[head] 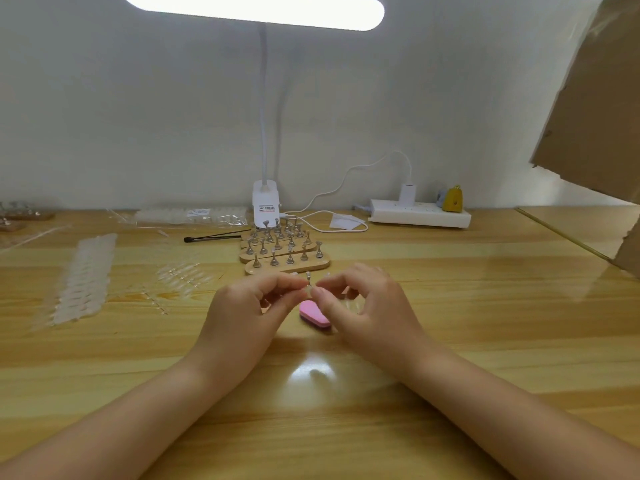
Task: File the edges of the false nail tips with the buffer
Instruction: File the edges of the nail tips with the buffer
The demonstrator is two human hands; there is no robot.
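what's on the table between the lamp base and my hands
Head view: wooden strips of metal nail stands, in rows between the lamp base and both hands.

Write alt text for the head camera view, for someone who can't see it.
Two hands, left hand and right hand, pinch a small clear nail tip between them above a wooden table. A pink buffer lies beneath; wooden nail stands sit behind.

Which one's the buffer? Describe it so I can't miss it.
Start at the white lamp base at the back of the table and come forward past the wooden stands to the hands. The buffer lies on the table between them: a small pink block, the only pink thing there.
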